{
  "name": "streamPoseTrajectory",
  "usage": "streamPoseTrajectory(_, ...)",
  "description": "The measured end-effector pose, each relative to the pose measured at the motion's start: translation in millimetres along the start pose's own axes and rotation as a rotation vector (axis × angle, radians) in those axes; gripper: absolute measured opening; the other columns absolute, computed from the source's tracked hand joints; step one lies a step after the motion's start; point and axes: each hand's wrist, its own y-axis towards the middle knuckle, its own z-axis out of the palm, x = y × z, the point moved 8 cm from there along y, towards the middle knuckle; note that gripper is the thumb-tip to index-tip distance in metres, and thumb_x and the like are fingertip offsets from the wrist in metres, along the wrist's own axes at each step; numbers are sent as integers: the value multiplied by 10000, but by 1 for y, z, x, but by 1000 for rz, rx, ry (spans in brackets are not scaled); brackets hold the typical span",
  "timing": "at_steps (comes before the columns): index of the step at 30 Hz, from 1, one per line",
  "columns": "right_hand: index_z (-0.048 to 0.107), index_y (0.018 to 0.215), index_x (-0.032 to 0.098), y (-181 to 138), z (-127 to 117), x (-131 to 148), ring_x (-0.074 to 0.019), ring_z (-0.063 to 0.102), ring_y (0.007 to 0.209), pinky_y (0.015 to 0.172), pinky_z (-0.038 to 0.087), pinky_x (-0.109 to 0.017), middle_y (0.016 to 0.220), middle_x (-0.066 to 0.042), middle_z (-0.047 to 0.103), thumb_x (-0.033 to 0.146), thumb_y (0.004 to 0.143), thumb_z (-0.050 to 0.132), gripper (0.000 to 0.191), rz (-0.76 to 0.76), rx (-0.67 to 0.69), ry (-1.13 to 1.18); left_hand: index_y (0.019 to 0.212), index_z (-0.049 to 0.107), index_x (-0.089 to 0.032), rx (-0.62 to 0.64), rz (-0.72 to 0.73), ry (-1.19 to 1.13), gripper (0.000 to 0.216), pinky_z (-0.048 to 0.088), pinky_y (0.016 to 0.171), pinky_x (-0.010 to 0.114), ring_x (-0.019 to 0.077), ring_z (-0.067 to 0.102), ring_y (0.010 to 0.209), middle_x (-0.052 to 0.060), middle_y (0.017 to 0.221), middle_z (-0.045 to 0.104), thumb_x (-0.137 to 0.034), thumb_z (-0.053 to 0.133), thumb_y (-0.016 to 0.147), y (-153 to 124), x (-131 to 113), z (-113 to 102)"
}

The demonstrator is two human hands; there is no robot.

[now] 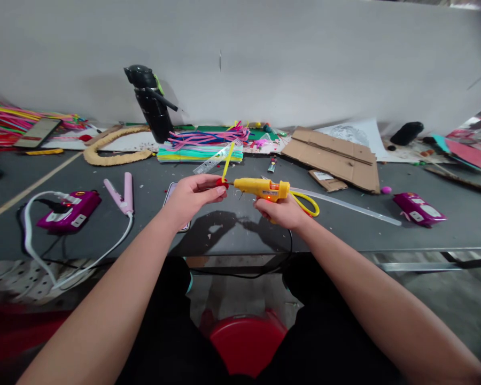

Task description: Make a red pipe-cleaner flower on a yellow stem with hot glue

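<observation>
My left hand (198,193) pinches a small red piece (222,183) whose exact kind I cannot make out. A yellow strip (228,162), like a pipe cleaner, rises from it. My right hand (280,211) is wrapped round the handle of a yellow hot glue gun (260,187), its small light glowing orange. The gun's nozzle points left and meets or almost meets the red piece. From the gun's back a long clear glue stick (348,206) reaches to the right. A phone (184,226) lies partly hidden under my left hand and wrist.
Behind my hands lie bundled pipe cleaners (200,154), a clear ruler (213,159) and cardboard (332,158). A black bottle (152,104) stands by the wall. Purple power strips (419,209) sit at both sides, with a pink flat iron (122,195) on the left. Cords hang over the front edge.
</observation>
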Motion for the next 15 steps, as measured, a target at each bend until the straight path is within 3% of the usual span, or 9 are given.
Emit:
streamPoseTrajectory(3, 482, 615, 224, -1, -1, 3, -128, 465, 531, 515, 387, -288, 563, 33, 480, 272, 756, 584, 180, 12, -5, 53, 1043, 785, -167, -36, 16, -32, 389, 590, 948, 408, 208, 733, 933, 97, 1061, 770, -312, 895, 698, -1, -7, -5)
streamPoseTrajectory(6, 587, 702, 211, 2, -10, -2, -135, 505, 576, 564, 428, -290, 635, 14, 557, 372, 797, 644, 195, 28, -76, 75, 1017, 789, -171, -135, 70, -51, 349, 595, 921, 382, 181, 731, 869, 76, 999, 770, -269, 893, 698, -1, -18, -24)
streamPoseTrajectory(10, 731, 957, 224, 14, -30, -12, -213, 610, 759, 668, 454, -319, 787, -48, 668, 543, 824, 686, 349, 10, -221, -178, 972, 793, -179, -231, 136, -62, 302, 591, 921, 370, 180, 727, 885, 61, 969, 763, -248, 886, 693, -3, -27, -48)
streamPoseTrajectory(15, 758, 965, 202, 40, -39, -28, -273, 649, 834, 704, 460, -347, 844, -99, 701, 617, 833, 657, 447, 62, -298, -396, 996, 790, -168, -229, 108, -43, 346, 587, 905, 383, 182, 723, 873, 79, 1000, 763, -254, 893, 677, -5, -21, -51)
